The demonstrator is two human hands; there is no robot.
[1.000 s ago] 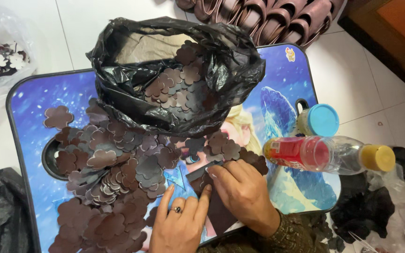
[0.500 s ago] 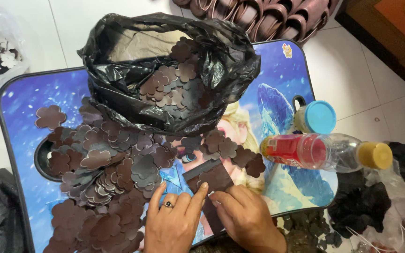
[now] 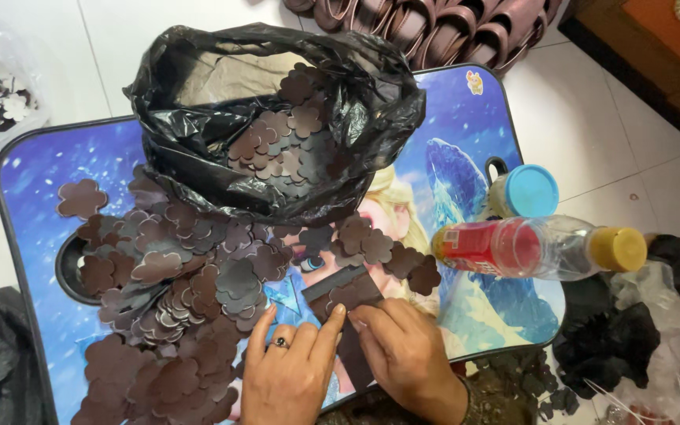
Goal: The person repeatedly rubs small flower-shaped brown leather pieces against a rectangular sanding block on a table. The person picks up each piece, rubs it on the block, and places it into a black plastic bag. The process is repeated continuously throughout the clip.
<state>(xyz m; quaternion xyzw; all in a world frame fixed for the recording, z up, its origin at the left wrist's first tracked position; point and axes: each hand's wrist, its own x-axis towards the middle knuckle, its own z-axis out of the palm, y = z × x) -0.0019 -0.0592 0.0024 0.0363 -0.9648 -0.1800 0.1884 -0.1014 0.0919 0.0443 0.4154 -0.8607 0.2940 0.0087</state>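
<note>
Both hands flat on the table, pressing, not clenched; left hand (image 3: 289, 370) has fingertips down on the near edge of a dark brown strip (image 3: 345, 319), right hand (image 3: 407, 350) overlaps the same strip just beside it; neither hand wraps or lifts anything, fingers extended, contact from above only; ring on one left finger. Strip lies under and just ahead of both sets of fingertips; long axis runs diagonally, far end up and to the right, near end down toward the person; right hand covers more of it. A brown flower cutout (image 3: 348, 295) sits on the strip touching the fingertips. Loose flower cutouts pile (image 3: 167, 283) spreads left of the hands; black plastic bag (image 3: 269, 126) of more cutouts beyond; clear bottle (image 3: 537, 248) lying sideways to the right; blue picture table (image 3: 33, 181) underneath.
</note>
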